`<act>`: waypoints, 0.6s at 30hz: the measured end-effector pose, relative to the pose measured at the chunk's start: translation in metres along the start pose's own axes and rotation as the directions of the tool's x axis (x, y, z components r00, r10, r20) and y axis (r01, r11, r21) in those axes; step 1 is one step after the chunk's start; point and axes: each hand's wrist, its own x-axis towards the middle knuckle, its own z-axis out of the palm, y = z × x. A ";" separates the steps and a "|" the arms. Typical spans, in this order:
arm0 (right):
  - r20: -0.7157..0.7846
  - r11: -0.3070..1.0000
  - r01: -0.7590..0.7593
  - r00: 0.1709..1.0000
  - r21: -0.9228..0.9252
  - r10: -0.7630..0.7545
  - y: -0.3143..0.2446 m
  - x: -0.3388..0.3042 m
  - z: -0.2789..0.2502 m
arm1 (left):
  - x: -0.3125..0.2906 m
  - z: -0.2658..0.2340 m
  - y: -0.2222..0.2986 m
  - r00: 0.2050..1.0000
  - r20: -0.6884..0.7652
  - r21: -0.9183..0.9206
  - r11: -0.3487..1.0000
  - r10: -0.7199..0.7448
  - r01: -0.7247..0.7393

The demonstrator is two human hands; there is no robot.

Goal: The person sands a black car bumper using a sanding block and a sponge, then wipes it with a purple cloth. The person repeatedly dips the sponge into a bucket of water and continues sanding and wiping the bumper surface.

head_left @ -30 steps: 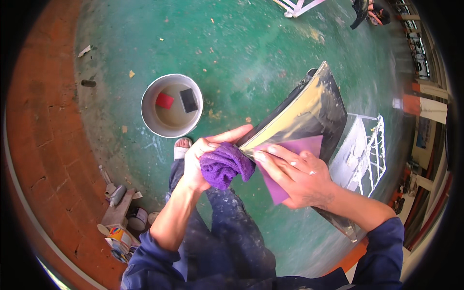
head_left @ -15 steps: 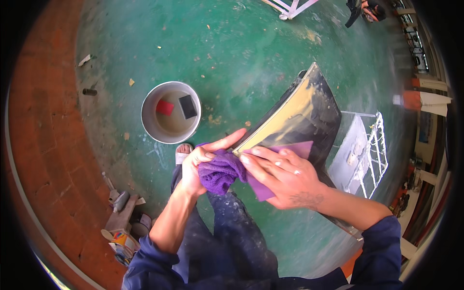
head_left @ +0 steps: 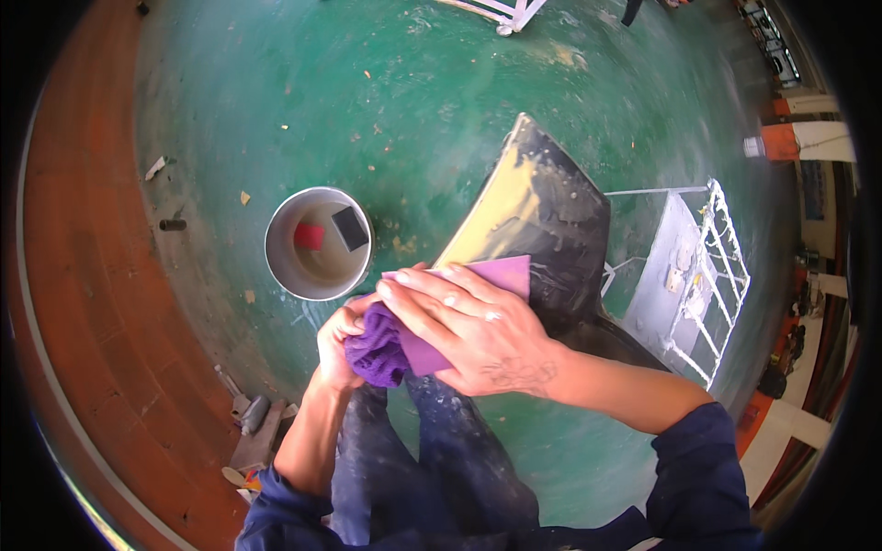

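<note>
A curved black panel point(head_left: 570, 207), seemingly a vehicle body part, has a band of yellowish filler point(head_left: 513, 200) along its left edge. My right hand point(head_left: 478, 331) lies flat over a purple sheet of sandpaper point(head_left: 503, 272), pressing it against the panel's lower left edge. The fingers are stretched and close together; the thumb is hidden beneath. Bunched in my left hand point(head_left: 338, 344) is a dark purple cloth point(head_left: 375, 347), beside the sandpaper at the panel's near end. The left fingertips are partly covered by the right hand.
A metal pot point(head_left: 272, 246) of cloudy water stands on the green floor point(head_left: 276, 92), holding a red pad point(head_left: 309, 237) and a black block point(head_left: 350, 228). A paint-spattered white frame point(head_left: 726, 275) stands right of the panel. Bottles and a small wooden stand point(head_left: 259, 441) sit lower left.
My right hand and the sandpaper have slid left along the panel edge, now overlapping my left hand. The panel appears further left and the view has shifted.
</note>
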 end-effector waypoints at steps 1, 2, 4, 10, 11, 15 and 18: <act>-0.012 0.999 -0.017 1.000 0.032 0.018 -0.003 0.007 -0.002 | -0.002 0.000 0.003 1.000 0.006 -0.013 1.000 -0.008 0.008; 0.002 0.999 0.008 1.000 -0.037 -0.008 0.001 0.002 0.007 | -0.003 0.001 0.005 1.000 0.012 -0.025 1.000 -0.018 0.018; 0.051 1.000 -0.009 0.999 -0.010 0.010 0.001 -0.031 0.018 | -0.003 0.003 0.010 0.997 0.043 -0.002 0.997 -0.071 0.071; -0.254 0.928 -0.276 0.944 -0.252 0.212 0.035 -0.027 -0.012 | -0.007 0.010 0.012 0.996 0.024 0.175 0.981 -0.091 0.085; -0.415 0.884 -0.393 0.870 -0.254 0.268 0.041 -0.010 -0.024 | -0.005 0.014 0.010 0.996 0.021 0.171 0.982 -0.083 0.078; -0.443 0.917 -0.397 0.831 -0.044 0.338 0.012 0.009 0.015 | -0.012 0.011 0.013 0.996 -0.083 0.144 0.988 -0.043 0.055; -0.219 0.983 -0.177 0.962 -0.045 0.163 -0.018 -0.033 0.060 | -0.011 0.010 0.010 0.997 -0.070 0.257 0.965 -0.038 0.055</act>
